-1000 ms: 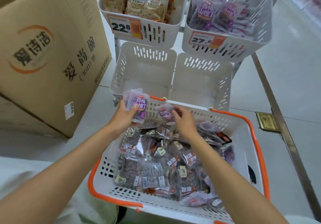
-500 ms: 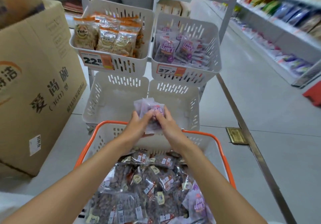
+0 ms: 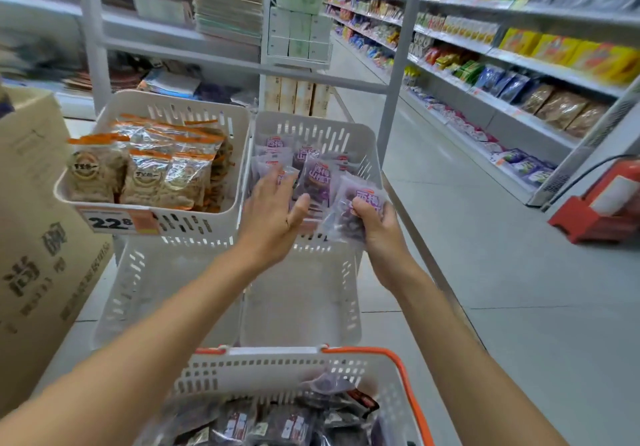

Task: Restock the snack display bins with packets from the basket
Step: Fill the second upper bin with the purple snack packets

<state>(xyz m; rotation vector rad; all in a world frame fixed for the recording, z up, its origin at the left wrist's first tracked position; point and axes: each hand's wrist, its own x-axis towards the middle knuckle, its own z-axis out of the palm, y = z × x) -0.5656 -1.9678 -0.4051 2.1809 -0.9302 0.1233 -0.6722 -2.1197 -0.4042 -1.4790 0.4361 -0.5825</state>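
Observation:
A white basket with orange handles (image 3: 405, 369) sits at the bottom, full of clear and purple snack packets (image 3: 277, 421). Above it, the upper right display bin (image 3: 363, 134) holds purple packets (image 3: 318, 175). My right hand (image 3: 375, 224) grips purple packets (image 3: 356, 210) at that bin's front right corner. My left hand (image 3: 273, 210) reaches over the bin's front edge with spread fingers resting on the packets inside; it grips nothing that I can see.
The upper left bin (image 3: 152, 224) holds orange-topped packets behind a 22.8 price tag. Two lower white bins (image 3: 138, 290) stand under them. A big cardboard box (image 3: 31, 238) is at left. Stocked shelves (image 3: 519, 65) line the aisle at right, with a red object (image 3: 599, 203) on the floor.
Both hands rose from above the basket to the upper right bin. They have separated: the right one keeps the purple packets, the left one now lies on the bin's contents.

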